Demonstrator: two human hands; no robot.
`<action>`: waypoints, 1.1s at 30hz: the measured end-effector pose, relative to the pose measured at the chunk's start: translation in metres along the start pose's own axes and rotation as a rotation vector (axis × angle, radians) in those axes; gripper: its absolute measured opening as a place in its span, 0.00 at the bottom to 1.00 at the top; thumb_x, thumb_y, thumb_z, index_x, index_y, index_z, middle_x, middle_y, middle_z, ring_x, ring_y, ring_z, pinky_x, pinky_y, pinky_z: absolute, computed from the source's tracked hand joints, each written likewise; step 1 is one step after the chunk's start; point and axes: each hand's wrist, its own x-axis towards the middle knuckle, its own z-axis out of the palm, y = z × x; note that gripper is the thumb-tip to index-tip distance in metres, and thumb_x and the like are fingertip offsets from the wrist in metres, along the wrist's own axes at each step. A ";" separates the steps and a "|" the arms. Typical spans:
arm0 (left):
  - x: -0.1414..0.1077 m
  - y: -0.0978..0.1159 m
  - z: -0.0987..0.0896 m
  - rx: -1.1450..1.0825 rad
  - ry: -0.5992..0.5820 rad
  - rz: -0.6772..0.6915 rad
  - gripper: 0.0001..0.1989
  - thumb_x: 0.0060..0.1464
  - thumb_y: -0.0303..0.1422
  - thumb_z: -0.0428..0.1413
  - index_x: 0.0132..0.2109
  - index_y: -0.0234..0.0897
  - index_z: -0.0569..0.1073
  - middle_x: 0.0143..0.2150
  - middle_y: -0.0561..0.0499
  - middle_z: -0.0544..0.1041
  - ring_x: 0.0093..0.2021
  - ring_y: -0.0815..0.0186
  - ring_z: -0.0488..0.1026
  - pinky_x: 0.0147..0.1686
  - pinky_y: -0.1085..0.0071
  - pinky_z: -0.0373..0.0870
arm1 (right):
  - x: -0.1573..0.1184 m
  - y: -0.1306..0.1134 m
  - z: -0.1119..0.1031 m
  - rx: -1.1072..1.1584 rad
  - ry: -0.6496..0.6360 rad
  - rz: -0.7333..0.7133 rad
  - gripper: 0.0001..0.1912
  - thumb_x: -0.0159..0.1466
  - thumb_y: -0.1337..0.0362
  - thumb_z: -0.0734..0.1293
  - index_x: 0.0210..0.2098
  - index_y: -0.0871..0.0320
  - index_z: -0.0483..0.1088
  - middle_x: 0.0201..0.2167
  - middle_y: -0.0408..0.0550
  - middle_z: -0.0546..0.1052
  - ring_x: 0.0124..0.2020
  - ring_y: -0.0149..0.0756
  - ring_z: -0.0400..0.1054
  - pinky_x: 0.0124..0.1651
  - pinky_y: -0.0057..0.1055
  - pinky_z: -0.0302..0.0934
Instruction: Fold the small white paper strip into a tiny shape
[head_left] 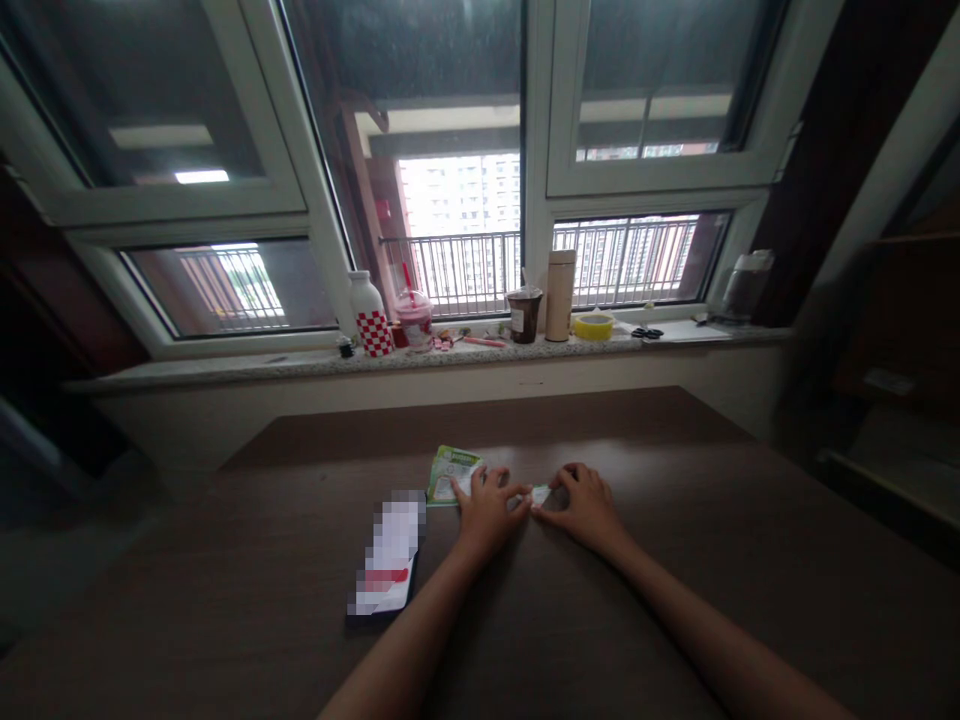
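A small pale piece (pixel 539 495) with some green on it lies between my two hands over the brown table (pixel 675 620). My left hand (pixel 491 508) pinches its left side between thumb and fingers. From the right, my right hand (pixel 586 505) holds it with curled fingers and thumb. Partly behind my left hand are green and white printed cards or packets (pixel 448 475), lying flat. Left of my left forearm, a phone (pixel 390 560) with a lit, blurred-out screen lies on the table.
Along the windowsill (pixel 300 368) beyond the table stand a checkered bottle (pixel 374 325), a pink cup (pixel 414 322), a dark drink cup (pixel 524 318), a tan flask (pixel 559 297), yellow tape (pixel 593 326) and black scissors (pixel 646 333).
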 end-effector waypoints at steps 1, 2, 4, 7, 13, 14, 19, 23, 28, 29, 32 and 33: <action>0.000 0.000 0.000 -0.001 0.001 -0.001 0.12 0.56 0.48 0.53 0.46 0.62 0.76 0.60 0.57 0.68 0.64 0.48 0.53 0.58 0.27 0.30 | 0.000 0.001 0.001 0.011 0.003 0.002 0.23 0.51 0.44 0.71 0.38 0.53 0.71 0.46 0.50 0.69 0.50 0.46 0.62 0.55 0.42 0.54; 0.000 0.000 0.000 -0.002 0.003 0.000 0.12 0.56 0.48 0.53 0.46 0.62 0.76 0.60 0.57 0.68 0.64 0.48 0.53 0.58 0.27 0.30 | 0.001 0.002 0.001 0.023 0.006 0.006 0.22 0.52 0.44 0.70 0.38 0.53 0.71 0.46 0.50 0.69 0.50 0.46 0.62 0.55 0.42 0.54; 0.000 0.000 0.001 -0.008 0.010 -0.001 0.12 0.57 0.49 0.53 0.45 0.62 0.77 0.60 0.56 0.69 0.64 0.48 0.54 0.58 0.27 0.30 | 0.001 0.003 0.002 0.039 0.012 0.014 0.18 0.55 0.46 0.68 0.37 0.53 0.72 0.45 0.49 0.70 0.50 0.45 0.62 0.55 0.41 0.54; 0.000 -0.001 0.001 -0.020 0.017 0.010 0.11 0.56 0.48 0.54 0.44 0.62 0.77 0.59 0.56 0.69 0.64 0.48 0.54 0.57 0.27 0.30 | 0.002 0.004 0.001 0.038 0.017 0.013 0.12 0.58 0.53 0.67 0.36 0.53 0.73 0.44 0.48 0.70 0.49 0.43 0.63 0.54 0.39 0.54; -0.001 -0.003 -0.001 -0.032 -0.006 0.016 0.11 0.56 0.47 0.55 0.45 0.61 0.77 0.61 0.57 0.67 0.65 0.49 0.52 0.59 0.28 0.29 | 0.000 0.000 -0.002 -0.006 0.020 -0.039 0.14 0.56 0.53 0.69 0.38 0.54 0.73 0.43 0.48 0.71 0.47 0.42 0.64 0.53 0.38 0.55; -0.001 -0.002 -0.001 -0.031 -0.008 0.015 0.11 0.56 0.48 0.54 0.45 0.61 0.77 0.61 0.57 0.67 0.65 0.49 0.52 0.59 0.28 0.29 | 0.000 -0.001 -0.003 -0.016 0.018 -0.043 0.15 0.55 0.53 0.70 0.38 0.54 0.72 0.43 0.48 0.72 0.47 0.43 0.64 0.53 0.38 0.55; -0.001 0.000 -0.004 -0.012 -0.025 0.003 0.11 0.56 0.48 0.55 0.45 0.62 0.77 0.61 0.58 0.67 0.65 0.49 0.52 0.59 0.29 0.29 | 0.000 -0.006 -0.006 -0.060 0.015 -0.020 0.15 0.55 0.53 0.70 0.38 0.54 0.72 0.43 0.50 0.72 0.47 0.43 0.64 0.52 0.36 0.55; -0.001 0.000 -0.004 -0.004 -0.036 0.005 0.12 0.56 0.48 0.54 0.46 0.62 0.76 0.62 0.58 0.66 0.65 0.49 0.51 0.59 0.29 0.30 | 0.002 -0.006 -0.005 -0.087 0.017 0.002 0.14 0.56 0.54 0.68 0.37 0.55 0.72 0.41 0.50 0.73 0.46 0.43 0.65 0.50 0.36 0.55; 0.000 -0.002 -0.001 -0.030 -0.022 0.013 0.11 0.55 0.48 0.55 0.45 0.61 0.77 0.61 0.57 0.67 0.65 0.49 0.52 0.58 0.29 0.27 | 0.007 -0.001 -0.004 -0.111 0.042 0.036 0.09 0.58 0.58 0.67 0.35 0.56 0.71 0.40 0.49 0.73 0.45 0.41 0.65 0.47 0.35 0.55; 0.001 -0.002 -0.001 -0.034 -0.018 0.014 0.11 0.55 0.48 0.55 0.44 0.61 0.77 0.61 0.57 0.67 0.65 0.48 0.51 0.58 0.28 0.26 | 0.008 -0.001 -0.004 -0.112 0.046 0.044 0.09 0.58 0.58 0.67 0.35 0.56 0.71 0.40 0.49 0.73 0.45 0.41 0.65 0.47 0.35 0.55; 0.001 -0.003 0.001 -0.040 -0.008 0.018 0.11 0.55 0.47 0.56 0.44 0.61 0.77 0.61 0.57 0.67 0.65 0.48 0.51 0.58 0.28 0.25 | 0.009 0.001 -0.004 -0.111 0.057 0.074 0.10 0.58 0.57 0.67 0.35 0.56 0.72 0.41 0.49 0.73 0.46 0.42 0.65 0.46 0.35 0.55; 0.001 -0.003 0.001 -0.041 -0.005 0.021 0.10 0.55 0.47 0.56 0.44 0.61 0.77 0.61 0.57 0.67 0.65 0.48 0.52 0.58 0.28 0.25 | 0.010 0.001 -0.004 -0.110 0.064 0.085 0.10 0.58 0.58 0.67 0.36 0.56 0.72 0.41 0.50 0.72 0.46 0.42 0.65 0.46 0.35 0.55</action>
